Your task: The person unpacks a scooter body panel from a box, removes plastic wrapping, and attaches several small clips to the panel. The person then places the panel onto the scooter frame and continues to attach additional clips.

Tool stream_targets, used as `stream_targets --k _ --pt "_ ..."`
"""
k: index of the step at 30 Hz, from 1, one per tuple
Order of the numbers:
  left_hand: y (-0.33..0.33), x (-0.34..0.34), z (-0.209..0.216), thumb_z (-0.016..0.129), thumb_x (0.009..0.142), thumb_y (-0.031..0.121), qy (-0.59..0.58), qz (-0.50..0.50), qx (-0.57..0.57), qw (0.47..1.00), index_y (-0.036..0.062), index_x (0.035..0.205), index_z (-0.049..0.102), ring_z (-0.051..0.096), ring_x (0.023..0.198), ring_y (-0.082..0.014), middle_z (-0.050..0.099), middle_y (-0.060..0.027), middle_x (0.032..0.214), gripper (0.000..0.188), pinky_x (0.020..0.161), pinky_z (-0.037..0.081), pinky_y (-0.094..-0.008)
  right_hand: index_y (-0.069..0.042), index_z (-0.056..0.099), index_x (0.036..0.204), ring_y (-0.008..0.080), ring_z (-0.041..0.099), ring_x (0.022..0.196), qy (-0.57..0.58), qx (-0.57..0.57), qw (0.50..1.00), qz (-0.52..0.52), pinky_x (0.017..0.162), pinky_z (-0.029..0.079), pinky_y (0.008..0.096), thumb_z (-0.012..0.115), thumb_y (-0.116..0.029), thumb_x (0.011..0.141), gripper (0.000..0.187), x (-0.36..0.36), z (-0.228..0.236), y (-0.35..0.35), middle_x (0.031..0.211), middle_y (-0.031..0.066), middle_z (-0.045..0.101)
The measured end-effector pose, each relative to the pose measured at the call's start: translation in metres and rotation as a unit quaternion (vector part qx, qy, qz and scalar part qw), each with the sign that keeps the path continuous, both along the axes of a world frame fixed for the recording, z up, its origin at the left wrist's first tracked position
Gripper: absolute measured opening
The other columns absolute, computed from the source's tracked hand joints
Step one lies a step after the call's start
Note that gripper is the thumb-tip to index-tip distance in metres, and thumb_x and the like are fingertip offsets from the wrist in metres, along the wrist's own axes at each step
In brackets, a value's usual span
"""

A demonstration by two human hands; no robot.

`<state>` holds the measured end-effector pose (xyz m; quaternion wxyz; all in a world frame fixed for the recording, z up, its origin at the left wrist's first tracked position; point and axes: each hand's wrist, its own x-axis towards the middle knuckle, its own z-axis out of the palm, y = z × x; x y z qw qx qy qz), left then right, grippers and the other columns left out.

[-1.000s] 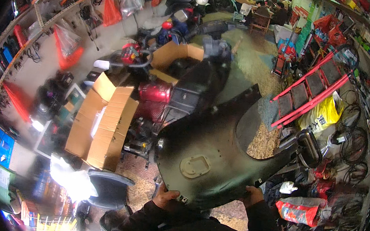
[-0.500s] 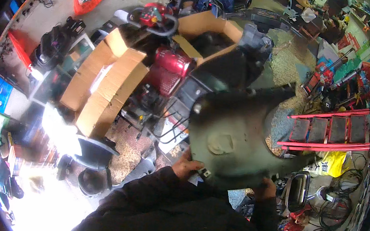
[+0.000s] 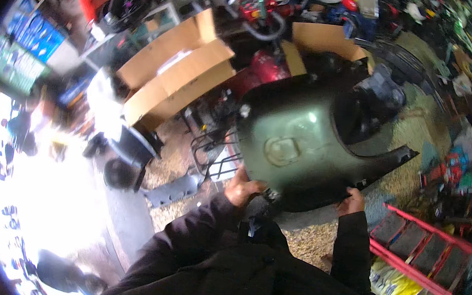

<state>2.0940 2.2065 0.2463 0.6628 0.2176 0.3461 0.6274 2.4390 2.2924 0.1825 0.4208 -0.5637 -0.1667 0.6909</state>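
A large, curved, glossy grey-green body panel (image 3: 313,156) is held up in front of me, as if from a scooter or other vehicle. Its surface bears a raised rounded emblem-like patch (image 3: 282,150), and a deep rounded cutout runs into its right side. My left hand (image 3: 241,189) grips the near left corner, thumb over the edge, beside a small clip or bracket. On the near right edge, below the pointed arm, my right hand (image 3: 351,202) closes round the rim. Fingers beneath the panel are hidden.
Beyond the panel are an opened long cardboard box (image 3: 183,77), another cardboard box (image 3: 324,40) and a red scooter (image 3: 268,67). A black bucket (image 3: 121,174) stands at left. A red-railed step ladder (image 3: 420,244) lies at right, by a yellow bag (image 3: 398,285).
My view has turned, so the surroundings shift across the picture. The panel is now tilted so more of its glossy face shows, and both hands keep their hold on it.
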Motion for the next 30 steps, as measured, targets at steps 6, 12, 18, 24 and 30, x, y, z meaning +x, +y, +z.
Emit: stream_targets --k 6,12,18,24,30 --pt "0.019 0.009 -0.002 0.062 0.075 -0.007 0.016 0.005 -0.004 1.0 0.0045 0.15 0.018 0.044 0.119 -0.0201 0.046 -0.0091 0.132 0.088 0.1 0.038 -0.0319 -0.005 0.061 0.114 0.0265 0.065 0.094 0.074 0.004 0.997 -0.005 0.071 0.053 0.0399 0.057 -0.016 0.082 0.035 -0.003 -0.001 0.039 0.109 0.0066 0.067" --pt "-0.012 -0.009 0.015 0.063 0.074 -0.004 0.023 0.032 -0.001 0.999 0.0049 0.151 0.014 0.039 0.124 -0.0196 0.04 -0.0084 0.136 0.092 0.103 0.033 -0.0314 -0.003 0.056 0.124 0.0295 0.057 0.116 0.075 0.06 0.995 0.02 0.102 0.044 0.0448 0.056 -0.011 0.078 0.047 -0.028 0.013 0.029 0.123 0.0096 0.062" --pt "-0.053 -0.061 0.023 0.064 0.078 0.001 -0.051 0.051 -0.045 0.996 0.0044 0.147 0.022 0.047 0.106 -0.0149 0.048 -0.0049 0.121 0.08 0.092 0.039 -0.03 -0.003 0.052 0.129 0.0313 0.055 0.119 0.113 0.143 0.981 0.06 0.102 0.044 0.0487 0.058 -0.013 0.078 0.053 -0.073 0.039 -0.007 0.129 0.0118 0.057" --pt "-0.119 -0.143 0.018 0.067 0.08 0.01 -0.067 0.047 -0.067 0.994 0.0016 0.123 0.055 0.055 0.103 -0.0169 0.062 -0.0047 0.11 0.045 0.089 0.043 -0.0313 -0.001 0.051 0.131 0.0307 0.054 0.12 0.035 0.17 0.98 0.095 0.101 0.044 0.0473 0.06 -0.015 0.077 0.057 -0.152 0.068 -0.05 0.13 0.0119 0.057" --pt "-0.227 -0.212 -0.002 0.055 0.073 -0.001 -0.02 0.22 -0.087 0.972 0.0018 0.111 0.056 0.058 0.095 -0.0229 0.062 -0.0078 0.098 0.038 0.084 0.046 -0.035 -0.001 0.053 0.129 0.0313 0.054 0.119 0.105 0.152 0.957 0.224 0.101 0.042 0.0463 0.06 -0.016 0.08 0.052 -0.298 0.078 -0.063 0.128 0.0136 0.058"
